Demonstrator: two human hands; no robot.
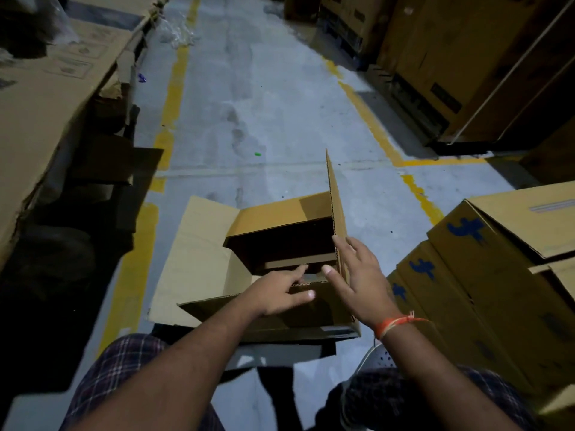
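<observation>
An open brown cardboard box (199,259) sits on the grey floor in front of my knees, its inside dark. Its left flap lies flat outward and its right flap (335,197) stands upright. My left hand (280,292) rests on the near flap's edge, fingers reaching over into the opening and thumb lying along the flap. My right hand (357,275) lies flat against the base of the upright right flap, fingers spread and thumb on the inner side.
Stacked closed cartons with blue marks (485,275) stand close on the right. Large cartons (46,98) line the left side, and more cartons on pallets (451,66) stand at the far right. Yellow floor lines (171,98) border a grey aisle running ahead.
</observation>
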